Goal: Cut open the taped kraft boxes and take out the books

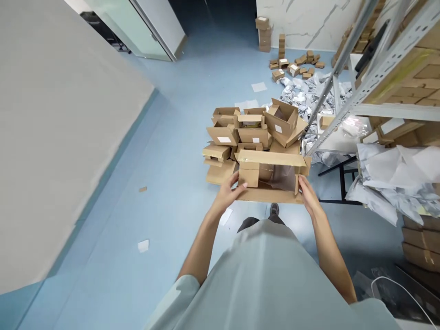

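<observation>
Between my hands is an open cardboard box (271,196), its flaps spread and its inside showing brown walls with a darker patch. My left hand (229,191) grips the box's left end, thumb on the near flap. At the right end, my right hand (308,190) holds the cardboard edge with its fingers partly hidden. Just beyond lies a heap of open cardboard boxes (252,135), several with white labels. One larger open box (281,120) sits tilted on the heap's right side.
A metal shelf rack (364,87) rises on the right, with grey plastic mailers (398,178) bulging from it. More mailers (305,94) and small cartons (294,68) lie on the floor ahead. A pale wall (68,114) stands left; paper scraps (143,245) dot the blue floor.
</observation>
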Action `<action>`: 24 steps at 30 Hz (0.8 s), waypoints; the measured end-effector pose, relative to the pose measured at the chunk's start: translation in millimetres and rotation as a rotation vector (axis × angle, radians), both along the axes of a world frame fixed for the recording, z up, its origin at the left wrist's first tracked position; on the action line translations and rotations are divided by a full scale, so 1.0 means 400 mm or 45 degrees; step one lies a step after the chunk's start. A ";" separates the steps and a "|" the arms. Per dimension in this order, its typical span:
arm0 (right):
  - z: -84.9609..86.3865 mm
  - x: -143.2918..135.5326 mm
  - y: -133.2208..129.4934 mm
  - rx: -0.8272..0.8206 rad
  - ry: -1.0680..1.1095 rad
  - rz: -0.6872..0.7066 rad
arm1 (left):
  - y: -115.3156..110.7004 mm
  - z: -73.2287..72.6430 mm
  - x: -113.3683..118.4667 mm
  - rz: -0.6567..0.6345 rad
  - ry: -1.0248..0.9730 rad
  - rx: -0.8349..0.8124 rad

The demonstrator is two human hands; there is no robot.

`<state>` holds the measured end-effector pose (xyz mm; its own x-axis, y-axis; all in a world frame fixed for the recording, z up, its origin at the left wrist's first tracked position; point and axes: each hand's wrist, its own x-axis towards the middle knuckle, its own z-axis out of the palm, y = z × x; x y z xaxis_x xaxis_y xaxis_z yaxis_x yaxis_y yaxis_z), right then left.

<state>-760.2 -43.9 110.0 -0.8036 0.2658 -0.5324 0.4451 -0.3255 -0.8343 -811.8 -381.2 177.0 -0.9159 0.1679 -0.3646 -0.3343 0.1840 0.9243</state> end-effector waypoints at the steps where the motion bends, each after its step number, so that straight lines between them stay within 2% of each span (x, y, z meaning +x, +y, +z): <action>1: -0.001 -0.077 -0.013 -0.009 0.021 0.027 | -0.014 -0.002 -0.062 0.029 0.012 0.011; 4: -0.004 -0.295 -0.065 -0.082 0.052 0.043 | -0.072 -0.009 -0.249 0.201 -0.017 0.048; 6: -0.006 -0.405 -0.099 -0.109 0.004 -0.040 | -0.123 -0.015 -0.359 0.335 -0.039 0.048; 8: -0.007 -0.463 -0.121 -0.092 -0.009 -0.142 | -0.175 -0.028 -0.443 0.403 0.002 0.047; 9: -0.006 -0.470 -0.127 -0.078 0.007 -0.171 | -0.199 -0.039 -0.473 0.417 0.031 0.052; 12: -0.003 -0.404 -0.140 -0.052 0.006 -0.199 | -0.248 -0.104 -0.514 0.435 -0.007 0.071; 15: -0.001 -0.259 -0.179 -0.011 -0.195 -0.332 | -0.242 -0.201 -0.498 0.322 -0.188 0.073; 17: 0.002 -0.154 -0.224 0.037 -0.306 -0.468 | -0.206 -0.260 -0.467 0.200 -0.286 0.074; 19: 0.012 -0.065 -0.277 0.053 -0.367 -0.558 | -0.153 -0.301 -0.433 0.012 -0.350 0.125; 21: 0.031 0.001 -0.333 0.061 -0.379 -0.629 | -0.094 -0.322 -0.402 -0.176 -0.390 0.196; 24: 0.077 0.061 -0.407 0.058 -0.339 -0.703 | -0.014 -0.324 -0.370 -0.436 -0.409 0.267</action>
<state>-735.7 -206.6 140.8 -0.3817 0.6319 -0.6745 0.4160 -0.5342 -0.7359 -959.8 -386.9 47.4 -0.6426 0.5385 -0.5451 -0.5608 0.1542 0.8135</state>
